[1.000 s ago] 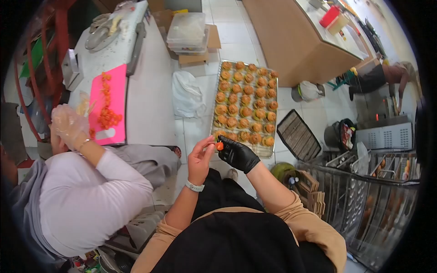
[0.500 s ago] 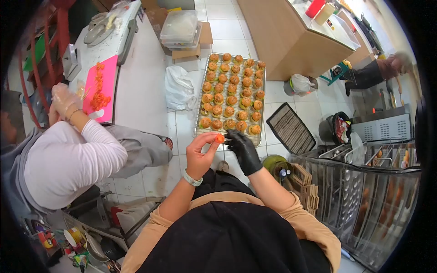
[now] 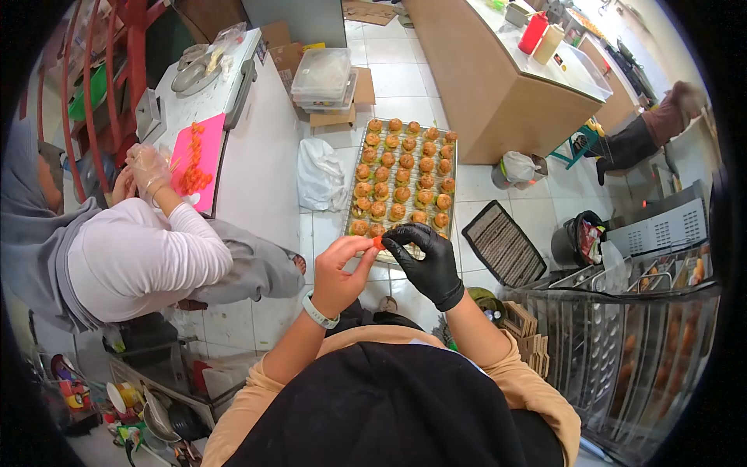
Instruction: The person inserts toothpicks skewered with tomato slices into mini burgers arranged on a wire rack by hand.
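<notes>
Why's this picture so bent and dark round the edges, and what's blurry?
Head view: black corners and a bowed-looking rack, likely from a very wide lens; glare bleaches the upper right; the far person looks smeared; the orange bit is too small for detail.

Solid black is shown by the thin, smooth glove (image 3: 426,261); red-orange by the small, roundish piece (image 3: 378,243). Round golden-brown buns (image 3: 406,161) are edged in green. Flat rectangular pink cutting board (image 3: 213,156) is dotted with orange chopped bits (image 3: 194,177). Rectangular woven mat (image 3: 504,243) is striped grey-brown, bordered in black. Plastic squeeze bottles are coloured red (image 3: 534,33) and cream (image 3: 548,45).
</notes>
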Demonstrator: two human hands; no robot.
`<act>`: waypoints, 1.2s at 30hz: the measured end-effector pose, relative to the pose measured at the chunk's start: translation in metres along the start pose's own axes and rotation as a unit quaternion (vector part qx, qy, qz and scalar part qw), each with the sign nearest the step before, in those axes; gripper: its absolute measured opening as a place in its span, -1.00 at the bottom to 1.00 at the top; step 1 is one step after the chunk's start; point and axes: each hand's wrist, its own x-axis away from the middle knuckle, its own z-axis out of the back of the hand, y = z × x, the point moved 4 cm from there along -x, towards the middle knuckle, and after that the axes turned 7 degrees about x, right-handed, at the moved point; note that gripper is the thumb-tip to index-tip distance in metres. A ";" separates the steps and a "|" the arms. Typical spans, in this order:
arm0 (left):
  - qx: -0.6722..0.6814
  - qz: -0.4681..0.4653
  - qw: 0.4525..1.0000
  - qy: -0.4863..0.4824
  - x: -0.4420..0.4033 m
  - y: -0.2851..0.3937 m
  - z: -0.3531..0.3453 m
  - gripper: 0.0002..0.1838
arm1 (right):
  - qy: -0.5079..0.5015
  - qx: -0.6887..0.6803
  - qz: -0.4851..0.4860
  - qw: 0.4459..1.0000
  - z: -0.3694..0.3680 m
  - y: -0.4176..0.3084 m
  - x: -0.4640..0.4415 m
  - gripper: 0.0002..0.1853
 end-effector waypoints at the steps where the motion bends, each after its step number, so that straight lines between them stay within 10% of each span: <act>1: 0.001 0.001 1.000 -0.004 0.000 0.001 -0.002 -0.88 | 0.000 0.002 0.003 1.000 0.003 -0.001 0.000 -0.85; 22: -0.030 0.182 0.979 -0.090 0.050 -0.176 -0.024 -0.83 | -0.168 -0.161 -0.295 0.927 -0.116 0.184 0.068 -0.82; 26: -0.069 0.212 0.974 -0.047 0.058 -0.263 -0.024 -0.73 | -0.084 -0.229 -0.459 0.854 -0.155 0.270 0.091 -0.78; 36: -0.179 0.166 0.969 -0.047 0.052 -0.413 -0.056 -0.40 | 0.089 -0.156 -0.429 0.885 -0.187 0.372 0.079 -0.80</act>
